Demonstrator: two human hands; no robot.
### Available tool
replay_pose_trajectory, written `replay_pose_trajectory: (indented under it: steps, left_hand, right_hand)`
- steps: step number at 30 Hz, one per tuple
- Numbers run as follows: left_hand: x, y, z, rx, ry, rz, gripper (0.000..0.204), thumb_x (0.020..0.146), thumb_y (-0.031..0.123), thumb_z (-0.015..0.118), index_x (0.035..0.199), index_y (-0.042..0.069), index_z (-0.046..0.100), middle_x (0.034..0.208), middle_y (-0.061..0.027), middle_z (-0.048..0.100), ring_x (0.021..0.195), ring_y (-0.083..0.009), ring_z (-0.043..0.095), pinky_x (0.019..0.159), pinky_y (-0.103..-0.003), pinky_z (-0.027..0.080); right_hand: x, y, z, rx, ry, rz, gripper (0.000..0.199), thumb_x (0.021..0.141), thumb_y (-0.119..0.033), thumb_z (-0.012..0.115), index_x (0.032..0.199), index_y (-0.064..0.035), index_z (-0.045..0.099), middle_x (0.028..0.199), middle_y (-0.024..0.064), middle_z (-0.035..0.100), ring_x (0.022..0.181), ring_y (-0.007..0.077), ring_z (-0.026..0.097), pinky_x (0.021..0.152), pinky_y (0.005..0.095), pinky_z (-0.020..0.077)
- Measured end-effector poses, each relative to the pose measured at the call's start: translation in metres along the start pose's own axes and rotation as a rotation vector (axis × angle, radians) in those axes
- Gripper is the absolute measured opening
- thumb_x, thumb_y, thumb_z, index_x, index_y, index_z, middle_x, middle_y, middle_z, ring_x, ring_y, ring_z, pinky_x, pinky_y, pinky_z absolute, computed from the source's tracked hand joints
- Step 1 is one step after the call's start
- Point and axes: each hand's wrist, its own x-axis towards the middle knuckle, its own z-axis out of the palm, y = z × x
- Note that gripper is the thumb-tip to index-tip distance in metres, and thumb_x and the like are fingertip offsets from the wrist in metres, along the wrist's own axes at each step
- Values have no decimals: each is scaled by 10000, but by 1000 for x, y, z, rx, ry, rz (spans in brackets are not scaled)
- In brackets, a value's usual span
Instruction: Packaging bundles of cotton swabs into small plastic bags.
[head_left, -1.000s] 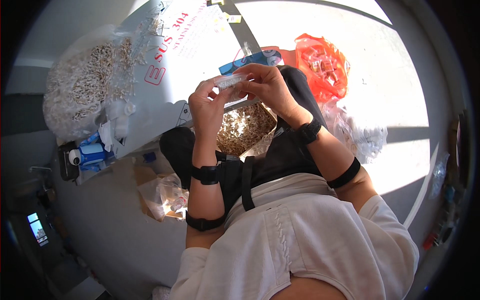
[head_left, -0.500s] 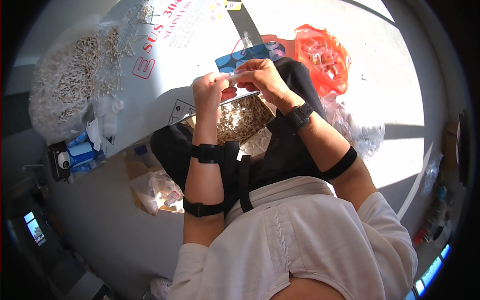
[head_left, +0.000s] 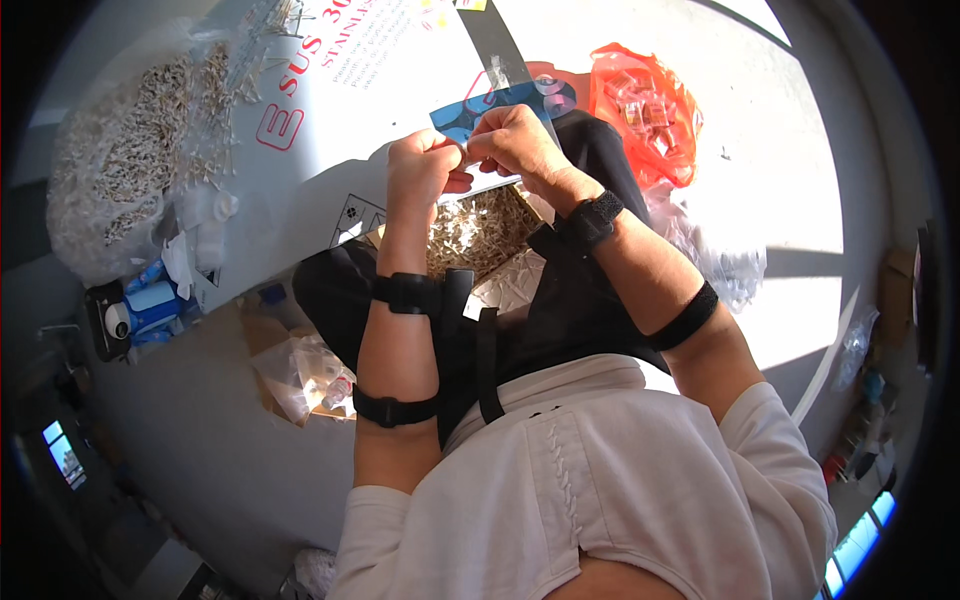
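Observation:
Over the front edge of the white printed board (head_left: pixel 335 130), my two hands meet fingertip to fingertip. My left hand (head_left: pixel 420 166) is closed, its fingers curled in. My right hand (head_left: pixel 518 143) pinches with thumb and forefinger right beside it. Whatever small thing sits between the fingertips is mostly covered and cannot be made out. Just below the hands, between my legs, a box (head_left: pixel 545 213) holds a heap of short pale sticks (head_left: pixel 480 232) resembling cotton swabs. A blue see-through sheet or bag (head_left: pixel 455 121) lies on the board behind my hands.
On the left lies a large clear bag (head_left: pixel 120 170) of similar sticks, with a blue-and-white bottle (head_left: pixel 150 308) near it. A red plastic bag (head_left: pixel 648 105) with clear packets stands at right, above crumpled clear plastic (head_left: pixel 725 260). An open carton (head_left: pixel 300 375) sits on the floor lower left.
My hands have drawn closer, fingers folding over the small pale, clear-looking piece visible between them before. The right hand has risen slightly. The whole view has shifted a little.

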Motion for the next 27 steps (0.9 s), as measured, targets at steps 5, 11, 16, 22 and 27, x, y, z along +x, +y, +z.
replay_pose_trajectory:
  steps: [5, 11, 16, 22, 27]
  left_hand:
    - [3, -1, -6, 6, -40, 41, 103, 762, 10, 537, 809, -45, 610, 752, -139, 644, 619, -215, 665, 563, -308, 585]
    - [2, -8, -14, -320, -99, -72, 183, 754, 8, 517, 878, -91, 608, 807, -174, 644, 603, -238, 670, 585, -298, 591]
    - [3, -7, -13, -198, -66, -21, 182, 768, 19, 501, 871, -72, 620, 766, -157, 644, 579, -219, 667, 515, -276, 559]
    - [-1, -7, -15, -103, -129, 17, 195, 825, 83, 477, 916, -17, 617, 793, -129, 671, 621, -192, 676, 509, -255, 531]
    - [4, -8, -11, 11, -77, 86, 164, 792, 46, 525, 885, -47, 623, 775, -127, 656, 558, -165, 640, 475, -253, 505]
  right_hand:
    - [2, 2, -3, -33, 29, -71, 50, 743, -70, 650, 741, -22, 634, 647, 22, 609, 565, 91, 586, 474, 197, 412]
    - [1, 8, -8, 154, -32, 17, 60, 769, -70, 638, 776, -13, 653, 667, 31, 615, 572, 97, 600, 493, 198, 428]
    - [-1, 7, 0, 5, -1, -114, 61, 776, -68, 636, 761, -10, 649, 654, 26, 613, 573, 95, 600, 496, 193, 431]
    - [-4, 7, -2, 0, -31, -124, 70, 759, -68, 644, 764, 1, 639, 656, 30, 617, 578, 91, 595, 520, 213, 472]
    - [0, 8, -1, -151, 20, -200, 112, 769, -113, 688, 812, -17, 650, 673, 25, 630, 578, 74, 592, 510, 196, 444]
